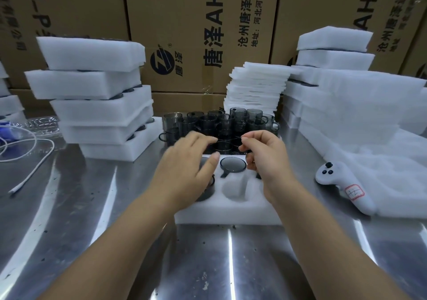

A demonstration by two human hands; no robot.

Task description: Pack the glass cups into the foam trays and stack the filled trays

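White foam trays (pixel 92 96), filled and stacked, stand left of the left hand (pixel 184 170), whose relaxed fingers spread over the open tray (pixel 231 209). Between the hands one glass cup (pixel 233 164) sits in a pocket. The right hand (pixel 263 159) has curled fingers; if they hold something, I cannot tell.

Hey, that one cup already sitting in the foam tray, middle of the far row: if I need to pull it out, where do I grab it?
Probably the rim, from straight above. The cup is sunk upright in the foam tray, so only its open mouth is exposed. Its handle lies down in the slot facing you and looks hard to pinch.
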